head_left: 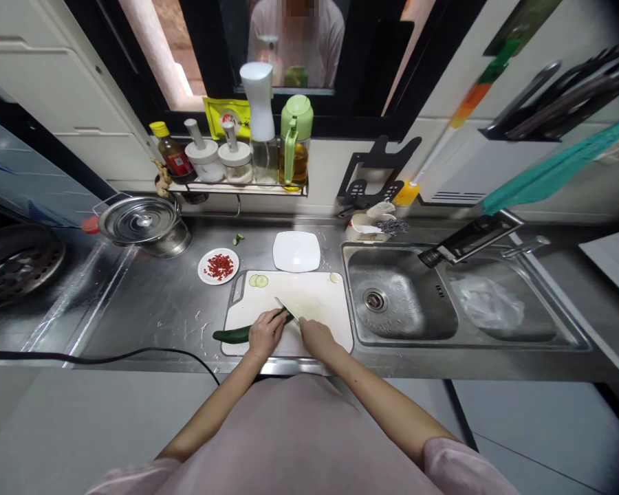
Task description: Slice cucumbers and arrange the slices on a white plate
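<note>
My left hand (267, 333) is closed on a dark green cucumber (232, 335), which lies across the front left of a white cutting board (309, 289). In my right hand (316, 337) is the handle of a knife (285, 306). Its blade slants away to the left, at the right end of the cucumber, close to my left fingertips. Cut cucumber slices (258, 280) lie near the board's back left, and one pale piece (334, 278) sits at its back right corner. My left hand covers part of the cucumber.
Behind the board stand a white square plate (296, 251) and a small plate of red bits (219, 266). A lidded steel pot (144, 223) is at left; a double sink (402, 295) adjoins at right. Bottles fill a rack (237, 187). A black cable (134, 352) crosses the front left.
</note>
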`<state>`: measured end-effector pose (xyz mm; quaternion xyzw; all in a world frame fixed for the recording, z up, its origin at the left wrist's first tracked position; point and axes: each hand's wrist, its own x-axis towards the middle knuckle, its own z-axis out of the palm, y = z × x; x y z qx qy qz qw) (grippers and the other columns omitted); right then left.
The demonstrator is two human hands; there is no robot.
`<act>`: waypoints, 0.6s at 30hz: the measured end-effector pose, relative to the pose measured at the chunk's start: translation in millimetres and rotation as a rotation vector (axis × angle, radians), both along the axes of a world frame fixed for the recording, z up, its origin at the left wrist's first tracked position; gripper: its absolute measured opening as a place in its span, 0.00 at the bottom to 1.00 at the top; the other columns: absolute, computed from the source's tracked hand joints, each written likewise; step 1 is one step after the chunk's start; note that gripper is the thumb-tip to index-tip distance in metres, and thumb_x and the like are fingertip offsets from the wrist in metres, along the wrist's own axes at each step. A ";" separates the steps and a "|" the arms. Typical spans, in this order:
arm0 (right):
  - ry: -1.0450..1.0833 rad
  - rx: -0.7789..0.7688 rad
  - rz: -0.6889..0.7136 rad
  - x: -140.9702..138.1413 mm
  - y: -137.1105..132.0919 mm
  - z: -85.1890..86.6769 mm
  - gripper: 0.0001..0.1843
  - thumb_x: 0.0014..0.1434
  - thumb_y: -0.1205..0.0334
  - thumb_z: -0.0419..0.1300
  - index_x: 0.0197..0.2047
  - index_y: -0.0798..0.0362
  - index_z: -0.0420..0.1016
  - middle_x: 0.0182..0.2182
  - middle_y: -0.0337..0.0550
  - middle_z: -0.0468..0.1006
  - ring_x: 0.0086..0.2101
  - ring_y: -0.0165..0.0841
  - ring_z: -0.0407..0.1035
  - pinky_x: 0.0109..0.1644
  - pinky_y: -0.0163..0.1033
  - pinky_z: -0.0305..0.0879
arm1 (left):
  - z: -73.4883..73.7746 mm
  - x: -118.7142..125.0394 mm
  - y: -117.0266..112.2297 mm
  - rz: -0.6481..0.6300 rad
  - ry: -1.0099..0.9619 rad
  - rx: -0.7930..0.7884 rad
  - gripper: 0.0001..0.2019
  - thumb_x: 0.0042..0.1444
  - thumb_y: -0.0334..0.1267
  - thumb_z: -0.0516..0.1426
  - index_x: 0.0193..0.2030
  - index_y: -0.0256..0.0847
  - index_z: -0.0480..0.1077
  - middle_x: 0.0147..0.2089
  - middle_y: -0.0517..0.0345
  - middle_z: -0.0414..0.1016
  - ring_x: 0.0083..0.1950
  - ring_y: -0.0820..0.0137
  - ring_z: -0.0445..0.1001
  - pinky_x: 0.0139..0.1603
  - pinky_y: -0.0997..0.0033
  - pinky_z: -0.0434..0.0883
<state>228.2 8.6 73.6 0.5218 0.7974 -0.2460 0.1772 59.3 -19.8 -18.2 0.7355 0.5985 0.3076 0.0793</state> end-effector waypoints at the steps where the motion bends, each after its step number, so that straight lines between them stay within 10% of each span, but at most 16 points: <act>1: 0.000 -0.007 -0.002 0.6 -0.2 -0.5 0.17 0.61 0.75 0.45 0.50 0.56 0.65 0.39 0.53 0.78 0.44 0.39 0.73 0.41 0.38 0.62 | 0.1 0.0 -0.1 -0.002 0.000 0.004 0.13 0.63 0.37 0.52 0.50 0.47 0.75 0.49 0.55 0.77 0.48 0.68 0.73 0.48 0.67 0.72; 18: 0.005 -0.009 0.002 -3.7 4.5 -7.9 0.16 0.62 0.74 0.44 0.50 0.56 0.64 0.39 0.52 0.77 0.44 0.38 0.73 0.42 0.38 0.62 | -1.7 0.3 0.4 0.008 0.005 0.036 0.13 0.63 0.37 0.52 0.49 0.47 0.75 0.48 0.54 0.77 0.47 0.68 0.73 0.47 0.68 0.72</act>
